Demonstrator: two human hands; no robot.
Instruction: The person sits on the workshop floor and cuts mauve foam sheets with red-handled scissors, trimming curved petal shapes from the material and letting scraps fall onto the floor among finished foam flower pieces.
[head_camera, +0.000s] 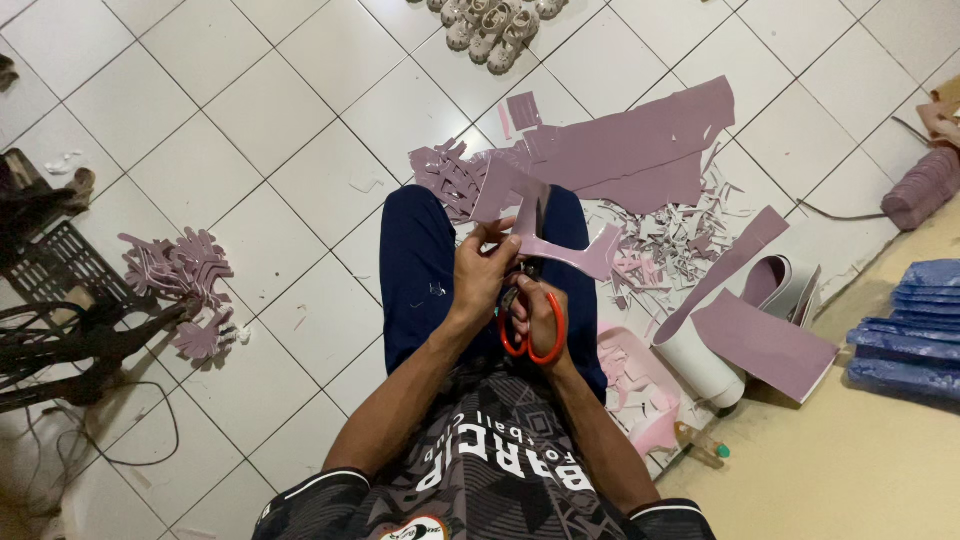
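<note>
Over the lap of a person seated on a white tiled floor (250, 150), both hands meet above dark blue trousers. Left hand (483, 272) pinches a mauve, curved cut-out piece of thin sheet material (575, 255), its grip closed on the piece's near edge. Right hand (537, 312) has its grip closed through the handles of orange-handled scissors (530, 335), whose dark blades point up into the mauve piece. Just beyond the knees lies a large mauve sheet (640, 135) among pale offcut scraps (670, 235). Well to the left sits a pile of finished mauve cut-outs (185, 275). A white-backed mauve roll (740, 330) lies to the right.
</note>
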